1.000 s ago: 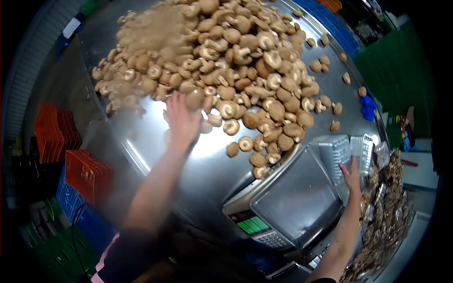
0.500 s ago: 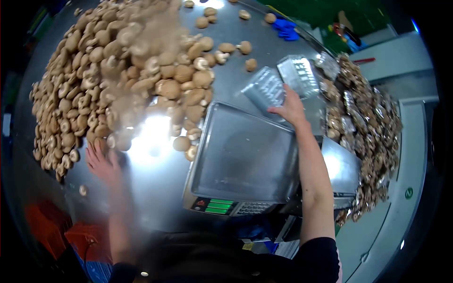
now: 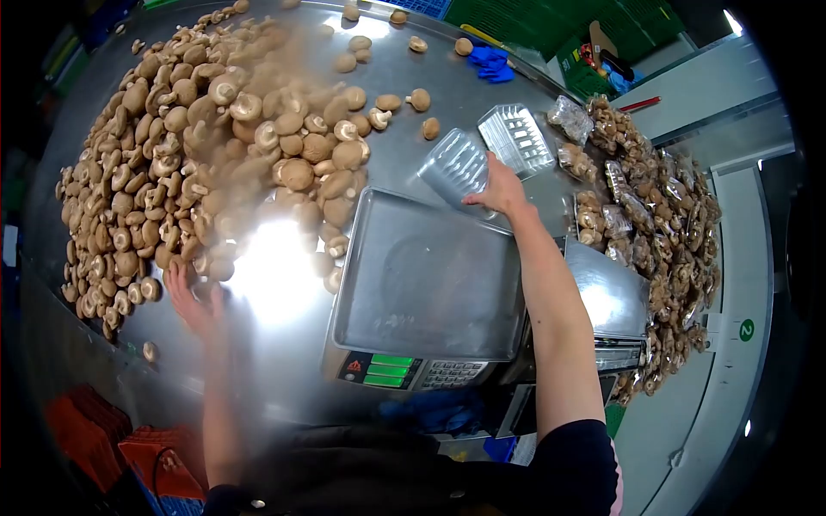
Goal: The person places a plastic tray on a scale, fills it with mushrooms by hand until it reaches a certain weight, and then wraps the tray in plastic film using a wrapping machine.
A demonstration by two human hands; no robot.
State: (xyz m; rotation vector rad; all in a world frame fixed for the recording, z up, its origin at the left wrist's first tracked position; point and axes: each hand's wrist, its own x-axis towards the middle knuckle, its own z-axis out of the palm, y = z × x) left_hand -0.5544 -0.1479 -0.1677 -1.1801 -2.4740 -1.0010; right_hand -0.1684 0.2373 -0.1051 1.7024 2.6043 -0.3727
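Observation:
My left hand [image 3: 194, 303] has its fingers spread at the lower edge of a large pile of brown mushrooms [image 3: 146, 172]; its fingertips touch or nearly touch the nearest ones. Beyond the scale, my right hand [image 3: 501, 187] grips a clear plastic tray [image 3: 456, 165] by its right side, with the thumb at the tray's lower edge. A second clear tray stack [image 3: 516, 139] lies just behind, to the right of it. Between my hands sits a scale with a bare metal pan [image 3: 430, 275] and green displays [image 3: 389, 371] on its near side.
Many packed mushrooms [image 3: 667, 232] are heaped along the right. A blue glove [image 3: 490, 64] lies at the far edge, near green crates [image 3: 516, 24]. Loose mushrooms [image 3: 419, 100] are scattered beyond the scale. Red crates [image 3: 159, 456] stand at the lower left.
The view has shifted, so the scale and trays appear further left. My right hand still has the tray, and my left hand remains beside the pile with fingers spread.

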